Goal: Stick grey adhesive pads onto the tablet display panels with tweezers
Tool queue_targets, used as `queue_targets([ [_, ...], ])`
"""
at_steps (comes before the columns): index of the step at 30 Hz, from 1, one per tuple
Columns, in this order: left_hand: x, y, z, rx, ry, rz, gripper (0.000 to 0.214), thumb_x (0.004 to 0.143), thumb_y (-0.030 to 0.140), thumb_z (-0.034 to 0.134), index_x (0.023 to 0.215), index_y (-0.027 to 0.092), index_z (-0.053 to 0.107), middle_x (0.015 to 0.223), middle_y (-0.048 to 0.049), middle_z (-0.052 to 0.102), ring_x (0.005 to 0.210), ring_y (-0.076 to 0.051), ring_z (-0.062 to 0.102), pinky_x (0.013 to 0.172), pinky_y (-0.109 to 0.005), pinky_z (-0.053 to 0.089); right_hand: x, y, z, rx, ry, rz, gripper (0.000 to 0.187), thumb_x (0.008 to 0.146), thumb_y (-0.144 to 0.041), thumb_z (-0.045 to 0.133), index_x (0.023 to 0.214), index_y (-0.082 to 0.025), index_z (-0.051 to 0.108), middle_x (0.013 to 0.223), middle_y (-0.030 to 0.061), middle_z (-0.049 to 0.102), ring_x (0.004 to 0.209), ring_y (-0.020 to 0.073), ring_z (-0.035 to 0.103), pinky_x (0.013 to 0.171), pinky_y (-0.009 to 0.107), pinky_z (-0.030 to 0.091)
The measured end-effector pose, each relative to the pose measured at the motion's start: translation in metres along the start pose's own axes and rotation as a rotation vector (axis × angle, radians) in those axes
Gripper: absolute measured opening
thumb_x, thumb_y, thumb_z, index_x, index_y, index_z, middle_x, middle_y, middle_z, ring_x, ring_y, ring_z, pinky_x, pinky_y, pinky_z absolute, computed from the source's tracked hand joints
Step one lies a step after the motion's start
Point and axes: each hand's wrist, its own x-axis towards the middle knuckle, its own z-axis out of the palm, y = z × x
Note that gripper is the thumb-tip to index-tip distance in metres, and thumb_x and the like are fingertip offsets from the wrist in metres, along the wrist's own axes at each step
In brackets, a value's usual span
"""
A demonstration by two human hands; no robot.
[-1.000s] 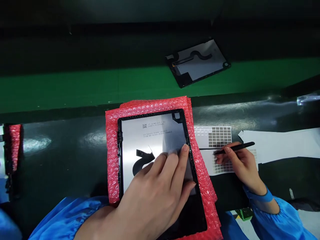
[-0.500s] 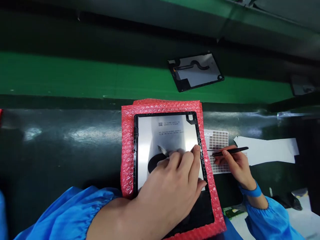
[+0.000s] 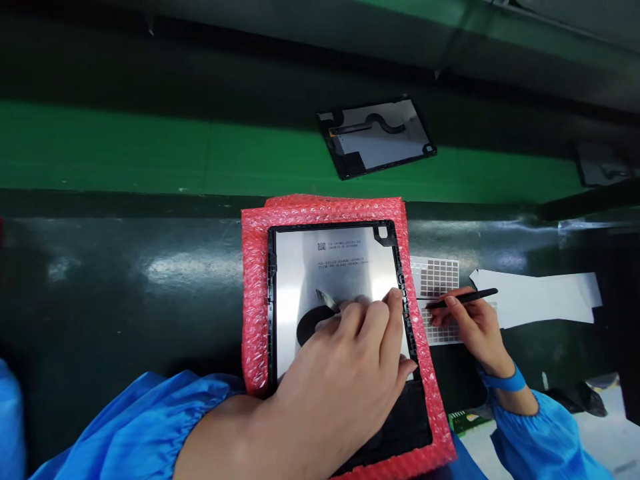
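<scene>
A tablet screen assembly (image 3: pixel 345 273) lies with its silvery back up, in a black frame, on red bubble wrap (image 3: pixel 256 300). My left hand (image 3: pixel 345 360) lies over it with curled fingers, its index fingertip touching the right edge of the frame. Past the other fingers shows a pointed, silvery blade-like tip (image 3: pixel 327 300); the hand hides what lies behind it. To the right, my right hand (image 3: pixel 473 327) is closed on black tweezers (image 3: pixel 465 299), whose thin tips point left to the frame's right edge. Beneath that hand is a sheet of small grey stickers (image 3: pixel 440 277).
Another screen assembly (image 3: pixel 377 137) with a black flex cable lies on the green shelf (image 3: pixel 150 150) at the back. White backing paper (image 3: pixel 540 297) is on the dark bench at right. A green circuit board (image 3: pixel 465 421) partly shows beside my right sleeve.
The view has shifted slightly, so the shelf and its screen assembly appear farther left. Both hands keep nearly the same place and grip; the tweezers stay at the frame's right edge.
</scene>
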Motion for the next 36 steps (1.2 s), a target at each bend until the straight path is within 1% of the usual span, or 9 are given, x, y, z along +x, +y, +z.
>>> queue_targets([
  [4, -0.002, 0.0, 0.003, -0.006, 0.006, -0.011, 0.057, 0.105, 0.037, 0.051, 0.145, -0.002, 0.061, 0.107, -0.0154, 0.072, 0.09, -0.027, 0.07, 0.062, -0.034, 0.061, 0.001, -0.003, 0.001, 0.01, -0.001, -0.007, 0.042, 0.092, -0.062, 0.077, 0.089, -0.022, 0.065, 0.067, 0.0043, 0.076, 0.052, 0.0206, 0.072, 0.05, 0.031, 0.062],
  [9, -0.003, -0.002, 0.006, 0.01, 0.013, 0.037, 0.059, 0.104, 0.039, 0.055, 0.145, -0.003, 0.06, 0.116, -0.018, 0.071, 0.094, -0.028, 0.068, 0.069, -0.037, 0.063, -0.001, -0.006, -0.001, -0.015, -0.029, -0.004, 0.041, 0.091, -0.06, 0.078, 0.094, -0.021, 0.068, 0.069, 0.0053, 0.077, 0.058, 0.0229, 0.076, 0.053, 0.032, 0.064],
  [14, -0.003, -0.002, 0.006, 0.001, 0.014, 0.037, 0.06, 0.103, 0.039, 0.058, 0.144, -0.004, 0.061, 0.118, -0.0184, 0.071, 0.094, -0.029, 0.068, 0.07, -0.038, 0.062, -0.004, -0.006, -0.003, -0.072, -0.031, -0.015, 0.039, 0.092, -0.059, 0.077, 0.094, -0.022, 0.069, 0.07, 0.0052, 0.078, 0.057, 0.0233, 0.075, 0.056, 0.034, 0.066],
  [20, -0.001, -0.002, 0.005, 0.019, 0.031, 0.029, 0.059, 0.102, 0.039, 0.059, 0.143, -0.003, 0.062, 0.108, -0.0158, 0.072, 0.091, -0.028, 0.068, 0.067, -0.037, 0.061, -0.004, -0.008, -0.002, -0.055, -0.039, -0.007, 0.037, 0.092, -0.057, 0.079, 0.093, -0.022, 0.07, 0.07, 0.0047, 0.078, 0.057, 0.0226, 0.075, 0.056, 0.033, 0.065],
  [24, -0.002, -0.003, 0.005, 0.031, 0.034, 0.029, 0.057, 0.104, 0.038, 0.054, 0.143, -0.004, 0.061, 0.107, -0.0166, 0.073, 0.089, -0.028, 0.069, 0.067, -0.038, 0.06, -0.001, -0.009, 0.001, -0.004, -0.005, 0.009, 0.041, 0.089, -0.061, 0.08, 0.089, -0.023, 0.067, 0.068, 0.0039, 0.076, 0.055, 0.0221, 0.073, 0.053, 0.033, 0.063],
  [27, -0.004, -0.002, 0.005, 0.006, 0.015, 0.008, 0.056, 0.106, 0.036, 0.05, 0.144, -0.004, 0.06, 0.111, -0.0182, 0.074, 0.094, -0.029, 0.07, 0.067, -0.037, 0.058, 0.001, -0.012, 0.0, 0.03, 0.005, 0.013, 0.043, 0.089, -0.065, 0.076, 0.086, -0.024, 0.065, 0.061, 0.0024, 0.074, 0.05, 0.0233, 0.071, 0.053, 0.036, 0.062],
  [31, -0.015, -0.004, -0.005, -0.045, 0.105, 0.076, 0.049, 0.104, 0.039, 0.055, 0.132, 0.001, 0.069, 0.12, -0.0162, 0.075, 0.098, -0.029, 0.07, 0.078, -0.039, 0.059, 0.001, -0.037, -0.002, 0.082, 0.013, -0.029, 0.041, 0.09, -0.063, 0.076, 0.081, -0.025, 0.064, 0.052, 0.0019, 0.07, 0.042, 0.023, 0.068, 0.048, 0.034, 0.059],
  [33, -0.027, -0.006, -0.013, -0.11, 0.126, 0.102, 0.05, 0.103, 0.045, 0.058, 0.13, 0.005, 0.071, 0.117, -0.0127, 0.076, 0.097, -0.027, 0.07, 0.079, -0.037, 0.058, -0.002, -0.061, 0.002, 0.106, 0.009, -0.069, 0.036, 0.09, -0.058, 0.078, 0.081, -0.024, 0.067, 0.054, 0.0038, 0.072, 0.043, 0.0238, 0.069, 0.047, 0.034, 0.06],
  [36, -0.044, -0.01, -0.022, -0.122, 0.061, 0.045, 0.066, 0.099, 0.061, 0.061, 0.136, 0.007, 0.067, 0.102, -0.012, 0.079, 0.087, -0.026, 0.072, 0.076, -0.036, 0.056, -0.014, -0.108, 0.021, 0.079, -0.042, -0.154, 0.024, 0.097, -0.048, 0.074, 0.085, -0.028, 0.074, 0.061, 0.0051, 0.075, 0.048, 0.0262, 0.073, 0.051, 0.038, 0.066],
])
